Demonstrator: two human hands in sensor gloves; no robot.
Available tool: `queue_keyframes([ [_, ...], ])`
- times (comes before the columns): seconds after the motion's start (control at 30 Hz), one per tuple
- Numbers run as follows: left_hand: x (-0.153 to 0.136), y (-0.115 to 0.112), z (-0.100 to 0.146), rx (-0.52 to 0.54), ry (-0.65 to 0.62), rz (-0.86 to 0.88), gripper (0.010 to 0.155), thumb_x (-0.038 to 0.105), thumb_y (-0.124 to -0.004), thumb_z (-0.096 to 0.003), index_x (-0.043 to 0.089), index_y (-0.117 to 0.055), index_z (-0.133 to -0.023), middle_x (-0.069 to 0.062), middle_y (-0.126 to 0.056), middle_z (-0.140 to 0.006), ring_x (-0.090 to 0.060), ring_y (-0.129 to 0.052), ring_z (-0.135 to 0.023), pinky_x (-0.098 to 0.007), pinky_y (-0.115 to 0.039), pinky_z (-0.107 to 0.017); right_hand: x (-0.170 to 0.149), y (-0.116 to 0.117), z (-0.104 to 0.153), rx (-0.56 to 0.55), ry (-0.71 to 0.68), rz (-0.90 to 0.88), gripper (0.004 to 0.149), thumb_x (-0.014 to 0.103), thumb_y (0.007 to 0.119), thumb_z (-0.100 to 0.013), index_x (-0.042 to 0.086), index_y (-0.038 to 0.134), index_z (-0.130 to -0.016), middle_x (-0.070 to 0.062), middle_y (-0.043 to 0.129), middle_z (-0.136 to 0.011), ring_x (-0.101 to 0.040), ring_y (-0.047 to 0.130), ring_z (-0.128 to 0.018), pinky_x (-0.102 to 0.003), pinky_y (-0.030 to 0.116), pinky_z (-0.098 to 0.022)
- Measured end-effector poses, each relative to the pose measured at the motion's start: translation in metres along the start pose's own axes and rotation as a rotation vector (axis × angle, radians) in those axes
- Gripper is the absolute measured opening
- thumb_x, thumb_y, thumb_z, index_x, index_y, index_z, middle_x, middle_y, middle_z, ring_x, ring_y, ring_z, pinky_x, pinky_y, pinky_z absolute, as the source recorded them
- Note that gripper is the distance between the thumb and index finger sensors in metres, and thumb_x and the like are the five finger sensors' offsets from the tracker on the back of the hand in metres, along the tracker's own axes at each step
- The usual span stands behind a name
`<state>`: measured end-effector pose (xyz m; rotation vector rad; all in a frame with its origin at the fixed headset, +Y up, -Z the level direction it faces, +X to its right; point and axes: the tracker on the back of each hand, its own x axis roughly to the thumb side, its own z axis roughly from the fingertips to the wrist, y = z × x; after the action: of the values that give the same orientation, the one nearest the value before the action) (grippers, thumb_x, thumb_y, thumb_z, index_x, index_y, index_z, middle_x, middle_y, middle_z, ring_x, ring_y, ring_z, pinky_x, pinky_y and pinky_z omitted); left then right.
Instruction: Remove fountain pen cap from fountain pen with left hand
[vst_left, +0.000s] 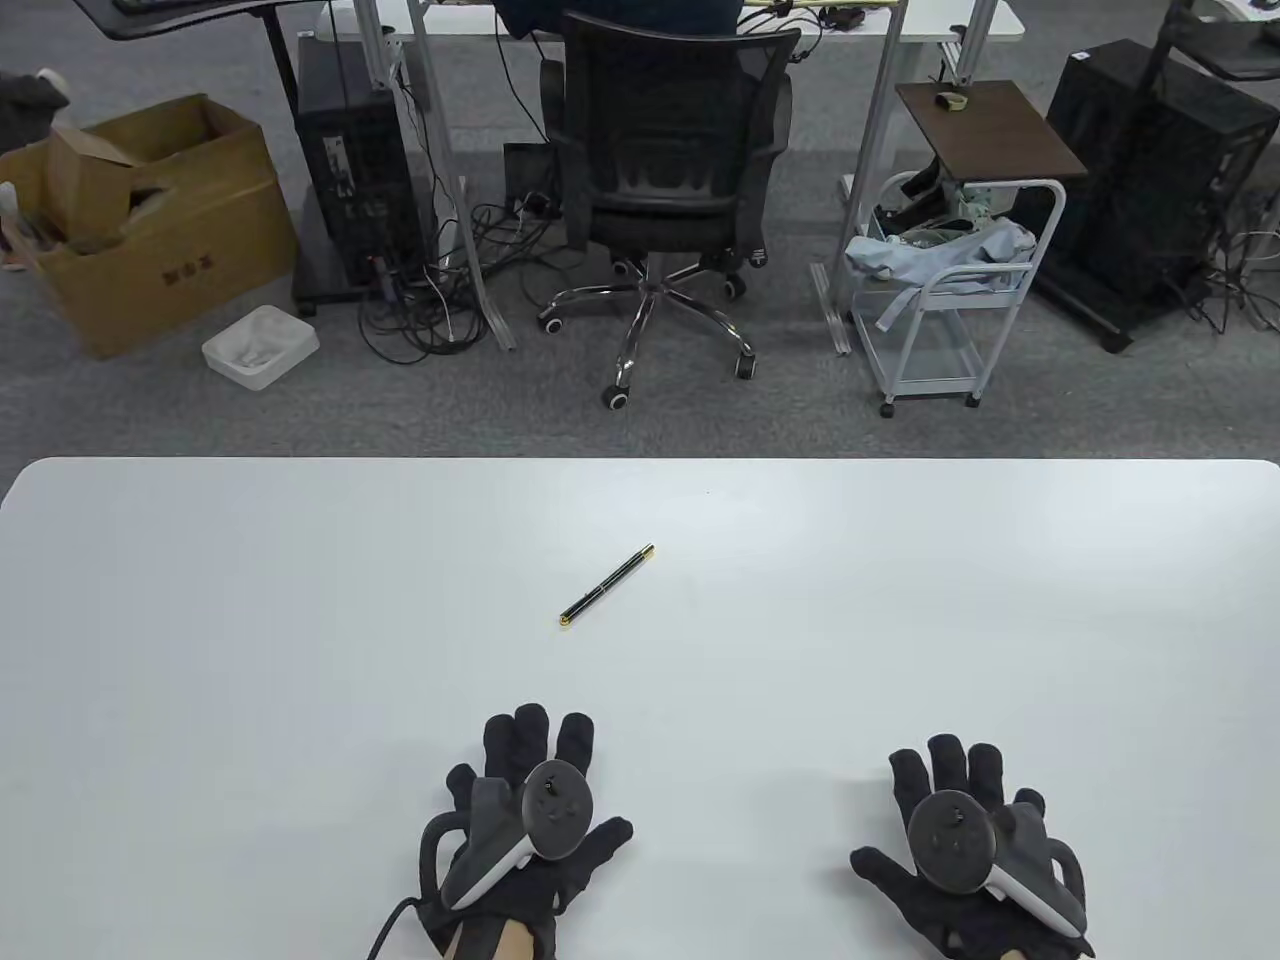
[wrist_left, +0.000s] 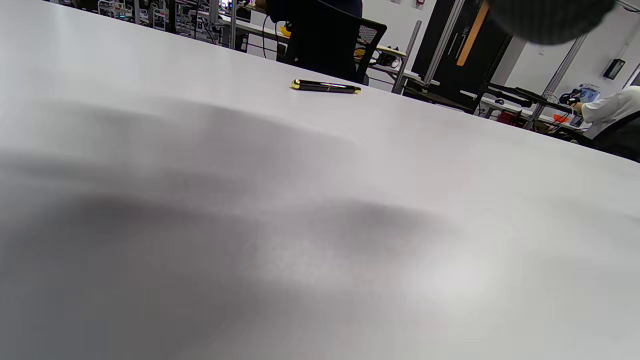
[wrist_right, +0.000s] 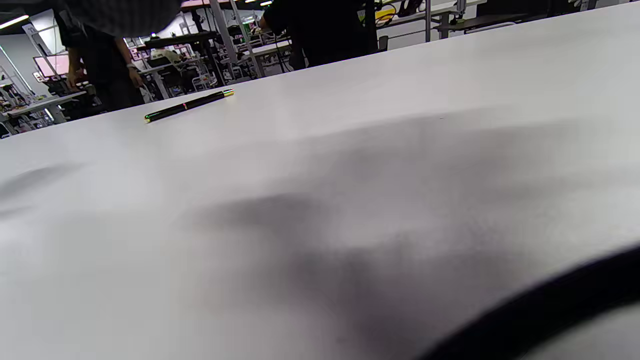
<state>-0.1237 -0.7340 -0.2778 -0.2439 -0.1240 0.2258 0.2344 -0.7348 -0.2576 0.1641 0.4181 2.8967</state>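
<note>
A black fountain pen (vst_left: 607, 585) with gold ends lies capped on the white table (vst_left: 300, 620), slanting from lower left to upper right near the middle. It also shows in the left wrist view (wrist_left: 325, 86) and in the right wrist view (wrist_right: 188, 105). My left hand (vst_left: 530, 790) rests flat on the table near the front edge, fingers spread, well short of the pen. My right hand (vst_left: 960, 800) rests flat to the right, also empty. Neither hand touches the pen.
Beyond the table's far edge stand a black office chair (vst_left: 670, 170), a white cart (vst_left: 945, 290), a cardboard box (vst_left: 150, 220) and computer towers on the floor.
</note>
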Motion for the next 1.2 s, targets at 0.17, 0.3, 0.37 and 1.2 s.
queue_keyframes([
  [0.17, 0.0, 0.0, 0.0, -0.007, -0.002, 0.003, 0.092, 0.066, -0.067, -0.0429, 0.034, -0.008, -0.106, -0.012, -0.004, -0.116, -0.044, -0.007, -0.111, -0.079, -0.023, -0.069, 0.001, 0.0, 0.0, 0.004, 0.003, 0.006, 0.089, 0.062, 0.054, -0.047, 0.016, 0.001, -0.103, -0.02, -0.014, -0.104, -0.052, -0.011, -0.091, -0.077, 0.005, -0.057],
  [0.3, 0.002, 0.001, 0.002, -0.001, -0.01, -0.008, 0.094, 0.066, -0.069, -0.0417, 0.034, -0.008, -0.106, -0.013, -0.004, -0.116, -0.044, -0.007, -0.111, -0.079, -0.023, -0.069, 0.001, 0.001, 0.0, 0.004, 0.006, -0.006, 0.089, 0.062, 0.054, -0.047, 0.016, 0.001, -0.103, -0.02, -0.014, -0.104, -0.052, -0.013, -0.091, -0.077, 0.005, -0.057],
  [0.37, 0.003, 0.001, 0.003, 0.001, -0.013, -0.005, 0.095, 0.066, -0.07, -0.0415, 0.034, -0.008, -0.106, -0.013, -0.004, -0.116, -0.044, -0.007, -0.111, -0.079, -0.024, -0.069, 0.001, 0.001, 0.0, 0.005, 0.004, -0.003, 0.089, 0.062, 0.054, -0.047, 0.016, 0.001, -0.103, -0.02, -0.014, -0.104, -0.052, -0.013, -0.09, -0.076, 0.005, -0.057],
  [1.2, 0.024, -0.007, 0.0, -0.031, -0.057, -0.065, 0.097, 0.061, -0.078, -0.0394, 0.03, -0.018, -0.109, -0.01, -0.015, -0.119, -0.041, -0.018, -0.114, -0.075, -0.029, -0.072, 0.003, 0.003, 0.001, 0.026, -0.043, -0.006, 0.089, 0.062, 0.054, -0.047, 0.016, 0.001, -0.103, -0.02, -0.014, -0.104, -0.051, -0.013, -0.09, -0.076, 0.005, -0.056],
])
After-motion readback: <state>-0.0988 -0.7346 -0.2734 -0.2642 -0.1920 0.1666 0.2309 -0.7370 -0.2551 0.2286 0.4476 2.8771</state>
